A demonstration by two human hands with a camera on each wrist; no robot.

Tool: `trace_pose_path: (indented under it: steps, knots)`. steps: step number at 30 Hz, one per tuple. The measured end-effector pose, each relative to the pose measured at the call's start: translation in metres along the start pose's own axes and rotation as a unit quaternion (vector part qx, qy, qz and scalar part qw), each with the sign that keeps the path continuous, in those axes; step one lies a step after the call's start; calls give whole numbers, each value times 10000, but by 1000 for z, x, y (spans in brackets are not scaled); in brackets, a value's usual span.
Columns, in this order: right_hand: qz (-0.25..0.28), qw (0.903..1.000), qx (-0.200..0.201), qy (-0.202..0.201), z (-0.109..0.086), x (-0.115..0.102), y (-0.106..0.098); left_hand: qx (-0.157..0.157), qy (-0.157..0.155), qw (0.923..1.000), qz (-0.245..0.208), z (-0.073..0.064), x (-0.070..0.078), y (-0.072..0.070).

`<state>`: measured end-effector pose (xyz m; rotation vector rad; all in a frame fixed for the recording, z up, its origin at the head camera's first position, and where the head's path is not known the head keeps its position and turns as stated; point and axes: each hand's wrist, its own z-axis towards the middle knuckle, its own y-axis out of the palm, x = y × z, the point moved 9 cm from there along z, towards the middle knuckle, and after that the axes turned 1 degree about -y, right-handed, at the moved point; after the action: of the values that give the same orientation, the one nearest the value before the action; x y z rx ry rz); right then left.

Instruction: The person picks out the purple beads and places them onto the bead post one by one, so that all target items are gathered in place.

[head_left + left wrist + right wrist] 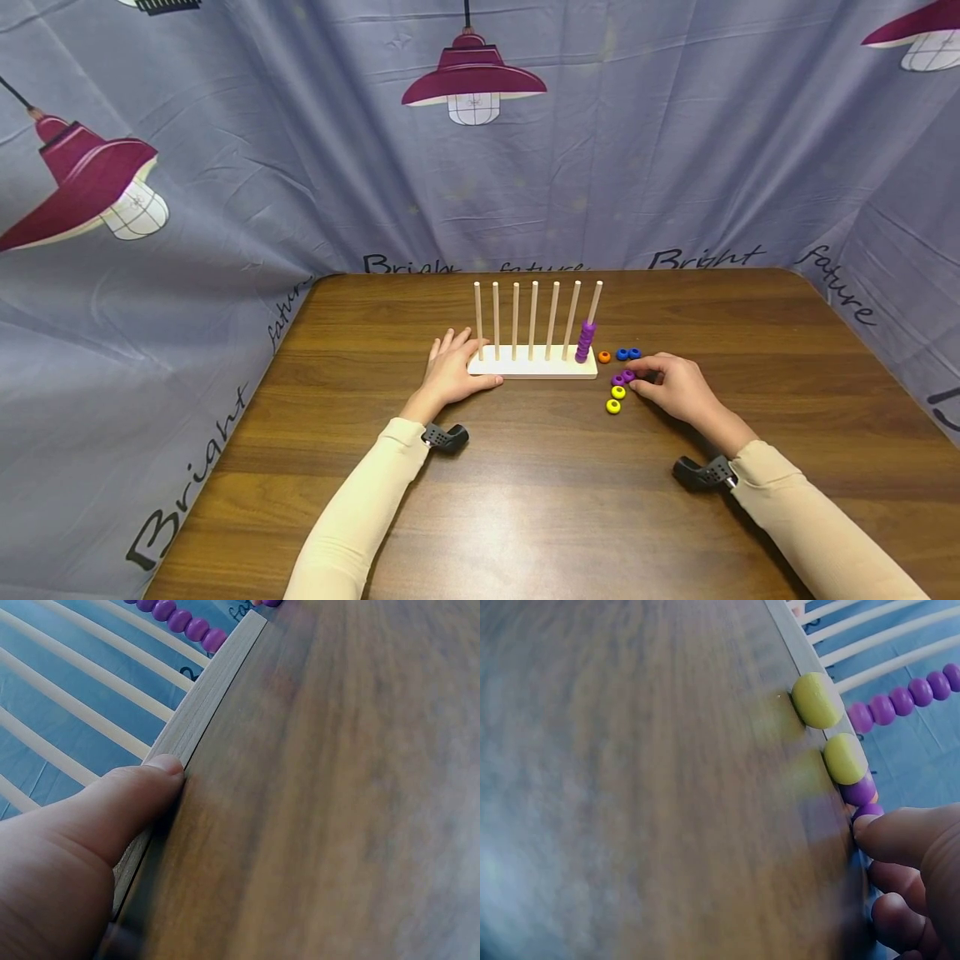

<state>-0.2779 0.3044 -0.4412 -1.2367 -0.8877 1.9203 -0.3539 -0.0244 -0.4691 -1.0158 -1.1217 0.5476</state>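
Observation:
A pale wooden peg stand (532,371) with a row of upright pegs is on the table. Purple beads (586,342) are stacked on its rightmost peg. My left hand (450,375) grips the stand's left end, thumb along the front edge (217,690) and fingers spread behind. To the right of the stand, my right hand (675,387) pinches a loose purple bead (628,376) between thumb and index finger. Another purple bead (617,381) lies against it. Yellow beads (618,392) sit nearer me, blue beads (628,354) farther back, and an orange bead (604,357) beside the base.
The brown wooden table (525,517) extends around the stand on all sides. A bluish-grey curtain (600,167) printed with lamps and lettering hangs behind the table and along its sides. Each wrist wears a small black camera (447,438).

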Motion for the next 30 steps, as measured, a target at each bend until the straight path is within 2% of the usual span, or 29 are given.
trace_pose_path:
  steps: [14, 30]
  knots:
    - [-22, 9999, -8, -124, 0, -1, 1, -3, -13, 10000, -16, 0, 0, -1]
    - [17, 9999, 123, -71, -1, -1, 0, 71, 33, 10000, 36, 1, -1, 1]
